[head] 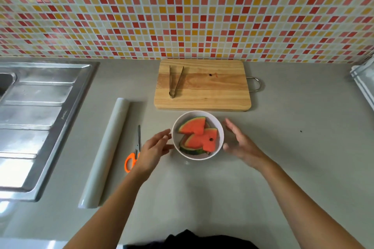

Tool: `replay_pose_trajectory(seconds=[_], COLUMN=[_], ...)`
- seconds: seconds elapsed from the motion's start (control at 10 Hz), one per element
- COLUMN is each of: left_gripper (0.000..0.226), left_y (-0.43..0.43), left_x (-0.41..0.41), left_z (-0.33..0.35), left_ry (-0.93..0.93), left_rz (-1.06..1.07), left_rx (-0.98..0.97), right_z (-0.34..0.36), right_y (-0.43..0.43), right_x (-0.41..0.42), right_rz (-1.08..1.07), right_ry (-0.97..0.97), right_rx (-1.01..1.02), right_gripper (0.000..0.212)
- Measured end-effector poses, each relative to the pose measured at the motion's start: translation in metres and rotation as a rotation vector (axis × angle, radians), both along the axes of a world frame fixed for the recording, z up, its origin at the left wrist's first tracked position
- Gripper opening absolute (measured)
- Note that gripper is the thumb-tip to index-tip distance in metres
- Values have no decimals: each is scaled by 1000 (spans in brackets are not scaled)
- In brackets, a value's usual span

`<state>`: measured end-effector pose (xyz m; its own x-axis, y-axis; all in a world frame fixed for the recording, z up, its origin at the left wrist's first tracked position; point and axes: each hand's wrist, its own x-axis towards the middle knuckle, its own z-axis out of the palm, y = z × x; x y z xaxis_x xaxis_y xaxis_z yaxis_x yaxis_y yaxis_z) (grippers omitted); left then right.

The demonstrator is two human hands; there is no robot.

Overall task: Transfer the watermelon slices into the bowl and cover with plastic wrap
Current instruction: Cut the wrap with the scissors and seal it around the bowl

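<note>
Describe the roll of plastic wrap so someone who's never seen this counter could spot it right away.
Start at the steel sink on the left of the grey counter. Just right of its rim lies the roll of plastic wrap, running from near to far. It is a long pale tube, much longer than the orange-handled scissors beside it.

Red watermelon slices (199, 135), white bowl (219, 127)

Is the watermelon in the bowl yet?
In. The watermelon slices lie inside the white bowl; the cutting board holds only tongs.
</note>
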<state>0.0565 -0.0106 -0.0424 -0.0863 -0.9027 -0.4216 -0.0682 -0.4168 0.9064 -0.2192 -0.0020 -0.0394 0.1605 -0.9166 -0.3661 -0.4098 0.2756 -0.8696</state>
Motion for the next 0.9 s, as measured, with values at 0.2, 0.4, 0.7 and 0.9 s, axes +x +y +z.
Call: replay_pose_trajectory(seconds=[0.2, 0.4, 0.7, 0.9], left_gripper=[30, 31, 31, 44], left_y=[4, -12, -16, -14], left_x=[-8, -15, -24, -36], left_z=[2, 8, 2, -4], left_ry=[-75, -89, -115, -206], left_rz=[-58, -41, -77, -53], left_rx=[-48, -76, -71, -54], right_z=[-6, -6, -27, -31], right_y=[10, -7, -9, -7], right_x=[28, 25, 33, 42], right_rz=[62, 5, -84, -20], right_ry=[140, 228, 303, 616], right_rx=[-319, -369, -345, -236], right_gripper=[107, 104, 96, 110])
